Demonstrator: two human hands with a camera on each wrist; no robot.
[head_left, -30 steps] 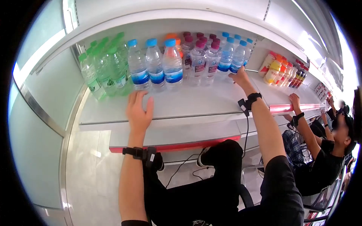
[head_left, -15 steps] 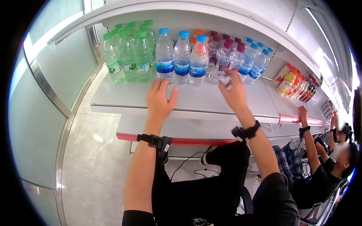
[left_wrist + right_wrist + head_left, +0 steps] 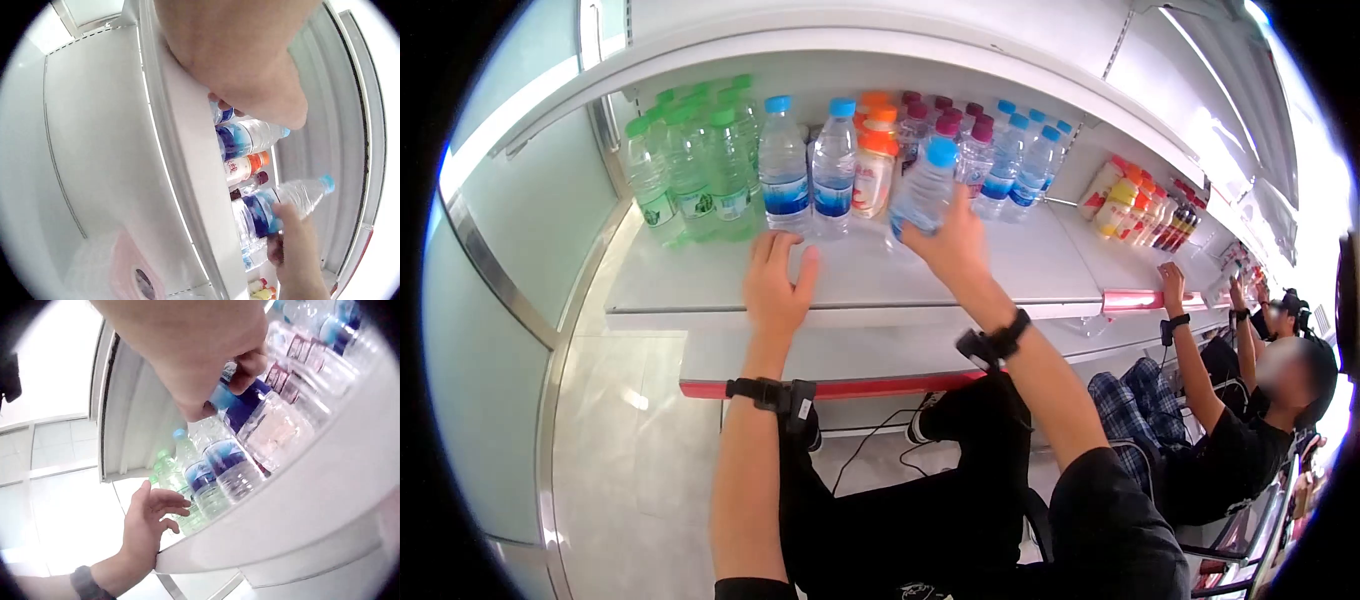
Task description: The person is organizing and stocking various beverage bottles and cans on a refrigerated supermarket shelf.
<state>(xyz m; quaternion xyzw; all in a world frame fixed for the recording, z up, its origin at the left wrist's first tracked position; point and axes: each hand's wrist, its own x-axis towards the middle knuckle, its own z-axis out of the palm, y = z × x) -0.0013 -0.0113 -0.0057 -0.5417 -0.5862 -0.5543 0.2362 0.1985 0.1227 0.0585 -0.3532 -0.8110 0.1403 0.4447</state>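
Note:
In the head view my right hand (image 3: 952,246) grips a clear bottle with a blue cap (image 3: 924,193), tilted to the right, in front of the bottles with dark red caps (image 3: 974,155). The right wrist view shows the fingers curled round its blue label. My left hand (image 3: 778,286) lies at the shelf edge with relaxed fingers, holding nothing. Just behind it two blue-capped bottles (image 3: 784,175) stand upright, with green bottles (image 3: 693,180) to their left. An orange-capped bottle (image 3: 872,178) is visible between the blue-capped pair and the held bottle.
More blue-capped bottles (image 3: 1033,170) stand to the right on the shelf (image 3: 850,280). Farther right are yellow, orange and dark drinks (image 3: 1116,210). A lower shelf with a red edge (image 3: 840,385) runs below. Another person (image 3: 1230,440) sits at the right, one hand on the shelf edge.
My right hand has moved left from the right-hand bottles and taken hold of the rightmost of three front blue-capped bottles, uncovering the orange-capped one. My left hand stays at the shelf edge.

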